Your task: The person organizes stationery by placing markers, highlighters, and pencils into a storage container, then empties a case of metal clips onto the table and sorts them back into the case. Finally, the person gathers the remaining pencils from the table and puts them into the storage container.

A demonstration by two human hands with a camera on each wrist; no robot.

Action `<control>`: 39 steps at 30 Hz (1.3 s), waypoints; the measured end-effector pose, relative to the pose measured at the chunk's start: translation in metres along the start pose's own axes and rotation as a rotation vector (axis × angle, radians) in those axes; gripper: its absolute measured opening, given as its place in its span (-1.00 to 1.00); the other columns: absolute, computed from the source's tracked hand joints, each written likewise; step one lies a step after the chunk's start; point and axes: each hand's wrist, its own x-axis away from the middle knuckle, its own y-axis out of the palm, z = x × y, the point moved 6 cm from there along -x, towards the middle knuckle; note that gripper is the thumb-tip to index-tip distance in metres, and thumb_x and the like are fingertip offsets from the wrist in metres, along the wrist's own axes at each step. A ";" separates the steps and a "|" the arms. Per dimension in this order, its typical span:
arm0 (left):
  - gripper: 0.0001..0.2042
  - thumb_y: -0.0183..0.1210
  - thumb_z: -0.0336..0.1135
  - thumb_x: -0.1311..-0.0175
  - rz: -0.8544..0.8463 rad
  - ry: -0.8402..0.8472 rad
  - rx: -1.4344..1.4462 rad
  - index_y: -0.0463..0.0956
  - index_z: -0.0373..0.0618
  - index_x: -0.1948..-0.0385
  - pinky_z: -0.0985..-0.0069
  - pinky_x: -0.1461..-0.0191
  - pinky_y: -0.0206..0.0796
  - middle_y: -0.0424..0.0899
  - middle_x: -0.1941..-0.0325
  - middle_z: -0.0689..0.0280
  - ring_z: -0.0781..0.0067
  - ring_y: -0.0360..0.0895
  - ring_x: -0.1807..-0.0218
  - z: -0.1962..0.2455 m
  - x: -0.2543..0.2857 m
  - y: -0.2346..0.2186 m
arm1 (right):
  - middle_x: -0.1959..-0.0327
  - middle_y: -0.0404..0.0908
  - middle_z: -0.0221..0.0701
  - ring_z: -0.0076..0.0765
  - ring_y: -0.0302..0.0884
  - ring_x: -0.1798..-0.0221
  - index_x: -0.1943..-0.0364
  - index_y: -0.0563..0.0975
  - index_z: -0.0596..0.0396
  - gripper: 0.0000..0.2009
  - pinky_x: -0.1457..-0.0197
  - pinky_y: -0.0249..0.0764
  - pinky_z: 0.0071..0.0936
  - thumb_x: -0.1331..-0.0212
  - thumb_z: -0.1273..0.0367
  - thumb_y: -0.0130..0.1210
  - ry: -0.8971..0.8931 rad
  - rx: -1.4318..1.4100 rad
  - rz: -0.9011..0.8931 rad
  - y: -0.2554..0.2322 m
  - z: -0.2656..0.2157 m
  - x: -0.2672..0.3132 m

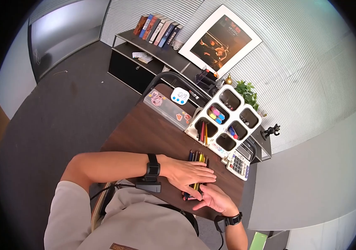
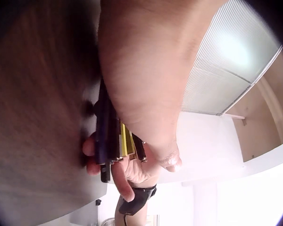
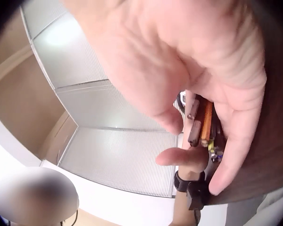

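A bundle of colored pencils (image 1: pixel 200 156) lies on the dark wooden desk (image 1: pixel 144 133), with yellow, brown and dark barrels showing. My left hand (image 1: pixel 186 173) lies across the pencils, fingers straight and pointing right. At their near ends is my right hand (image 1: pixel 217 200), its thumb and extended fingers spread around the ends. In the left wrist view, the yellow pencil (image 2: pixel 126 141) and dark ones show beneath the left palm, and right fingertips (image 2: pixel 93 165) appear beside them. The right wrist view shows an orange pencil (image 3: pixel 207 122) among others near the right palm.
Past the pencils stands a white organizer (image 1: pixel 211 98) holding pencils and markers. A calculator (image 1: pixel 239 164) sits to its right. A white digital timer (image 1: pixel 180 96) rests by a stickered translucent case (image 1: pixel 165 109) at the far left edge. Behind are a shelf with books (image 1: pixel 157 31) and a framed picture (image 1: pixel 220 41).
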 end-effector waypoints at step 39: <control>-0.29 0.11 0.07 -0.56 -0.224 -0.092 -0.232 0.21 -0.20 -0.58 0.03 -0.78 -0.22 0.15 -0.72 0.10 0.15 -0.01 -0.76 0.003 -0.011 0.002 | 0.52 0.33 -0.72 -0.78 0.19 0.50 0.10 0.65 0.10 -0.73 0.49 0.09 -0.70 -0.61 0.19 0.10 -0.556 -0.007 0.263 -0.104 -0.048 -0.042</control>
